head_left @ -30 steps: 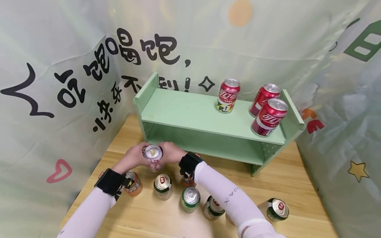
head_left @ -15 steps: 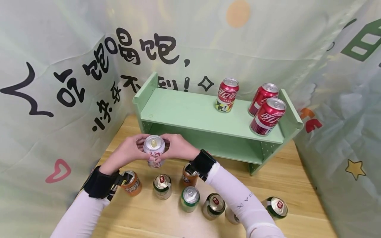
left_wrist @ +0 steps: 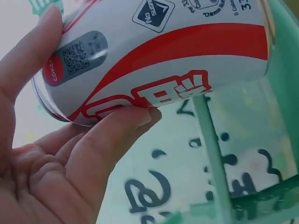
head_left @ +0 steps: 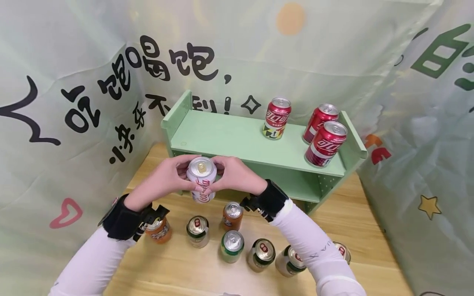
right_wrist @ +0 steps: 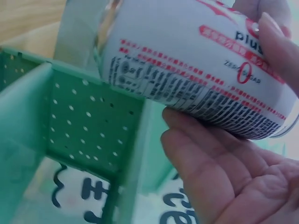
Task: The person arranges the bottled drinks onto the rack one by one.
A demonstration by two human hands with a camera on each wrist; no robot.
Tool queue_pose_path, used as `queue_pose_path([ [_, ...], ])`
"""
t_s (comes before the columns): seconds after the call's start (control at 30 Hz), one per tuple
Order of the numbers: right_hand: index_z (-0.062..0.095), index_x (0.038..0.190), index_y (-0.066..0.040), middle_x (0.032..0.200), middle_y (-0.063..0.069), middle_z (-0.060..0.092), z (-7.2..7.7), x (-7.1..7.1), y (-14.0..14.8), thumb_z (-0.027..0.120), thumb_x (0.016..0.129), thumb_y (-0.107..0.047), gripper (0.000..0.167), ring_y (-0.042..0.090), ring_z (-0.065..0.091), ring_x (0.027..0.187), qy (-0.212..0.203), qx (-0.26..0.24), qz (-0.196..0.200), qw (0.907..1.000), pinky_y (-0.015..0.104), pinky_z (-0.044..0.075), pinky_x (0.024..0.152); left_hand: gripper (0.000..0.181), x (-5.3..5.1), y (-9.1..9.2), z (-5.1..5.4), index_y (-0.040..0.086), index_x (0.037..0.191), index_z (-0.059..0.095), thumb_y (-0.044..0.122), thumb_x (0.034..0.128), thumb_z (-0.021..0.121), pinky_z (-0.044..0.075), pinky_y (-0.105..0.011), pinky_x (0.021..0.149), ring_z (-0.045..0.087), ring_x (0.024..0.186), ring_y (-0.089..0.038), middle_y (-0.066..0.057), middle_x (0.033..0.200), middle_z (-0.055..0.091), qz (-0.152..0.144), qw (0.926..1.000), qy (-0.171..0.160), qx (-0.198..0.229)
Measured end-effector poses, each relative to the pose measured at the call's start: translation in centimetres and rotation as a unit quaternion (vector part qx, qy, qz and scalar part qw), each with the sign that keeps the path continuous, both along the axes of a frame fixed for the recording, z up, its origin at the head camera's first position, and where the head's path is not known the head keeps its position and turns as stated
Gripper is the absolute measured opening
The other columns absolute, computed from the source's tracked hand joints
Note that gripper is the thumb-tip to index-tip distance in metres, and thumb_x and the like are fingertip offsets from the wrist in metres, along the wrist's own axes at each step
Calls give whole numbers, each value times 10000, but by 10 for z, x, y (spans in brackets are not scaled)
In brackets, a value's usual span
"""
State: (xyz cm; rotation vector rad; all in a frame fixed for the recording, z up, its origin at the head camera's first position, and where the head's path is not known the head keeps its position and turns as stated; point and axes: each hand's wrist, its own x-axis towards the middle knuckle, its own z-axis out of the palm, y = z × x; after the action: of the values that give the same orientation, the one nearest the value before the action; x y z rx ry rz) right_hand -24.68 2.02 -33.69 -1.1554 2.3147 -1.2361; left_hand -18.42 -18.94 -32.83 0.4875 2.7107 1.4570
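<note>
A white soda can with red Coca-Cola lettering (head_left: 201,183) is held upright off the table, before the left part of the green shelf (head_left: 226,135). My left hand (head_left: 166,179) grips its left side, thumb at the front. From the right, my right hand (head_left: 238,176) grips the same can, both thumbs nearly meeting. In the left wrist view, fingers and thumb curl round the white can (left_wrist: 187,46) with its red band. Small print and "ZERO SUGAR" show on the can (right_wrist: 187,60) in the right wrist view.
Red cans (head_left: 326,144) stand at the right of the upper shelf. On the wooden table (head_left: 177,271) are orange cans (head_left: 232,218), a green can (head_left: 232,248) and several dark-banded cans (head_left: 261,257). Printed cloth walls (head_left: 326,49) enclose the back and sides.
Both hands have lifted the white can, bringing it up and slightly right toward the shelf's upper board. The orange can behind the right wrist has come into fuller view.
</note>
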Motion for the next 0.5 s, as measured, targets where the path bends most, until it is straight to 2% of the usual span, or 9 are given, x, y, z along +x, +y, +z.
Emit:
queue_pose_path([
  [0.2, 595, 1156, -5, 1042, 81, 681, 26, 1, 21, 864, 632, -116, 600, 150, 647, 929, -310, -194, -309, 9989, 242, 543, 810, 698, -11, 20, 29, 11, 1284, 540, 128, 670, 852, 532, -332, 879, 622, 1026, -225, -129, 1157, 638, -428, 9989, 128, -135],
  [0.37, 601, 1140, 3, 1037, 95, 685, 50, 2, 33, 862, 636, -100, 577, 166, 656, 935, -187, -346, -444, 9982, 273, 548, 820, 670, -16, 29, 56, 42, 1283, 544, 156, 694, 842, 526, -329, 879, 619, 1022, -194, -96, 1139, 645, -639, 9975, 145, -274],
  [0.5, 599, 1144, 2, 1029, 89, 688, 62, 3, 39, 861, 646, -111, 574, 158, 658, 927, -111, -388, -518, 9978, 324, 551, 833, 651, -18, 33, 71, 73, 1283, 549, 180, 708, 836, 527, -311, 860, 623, 1010, -171, -66, 1120, 656, -777, 9965, 71, -309],
])
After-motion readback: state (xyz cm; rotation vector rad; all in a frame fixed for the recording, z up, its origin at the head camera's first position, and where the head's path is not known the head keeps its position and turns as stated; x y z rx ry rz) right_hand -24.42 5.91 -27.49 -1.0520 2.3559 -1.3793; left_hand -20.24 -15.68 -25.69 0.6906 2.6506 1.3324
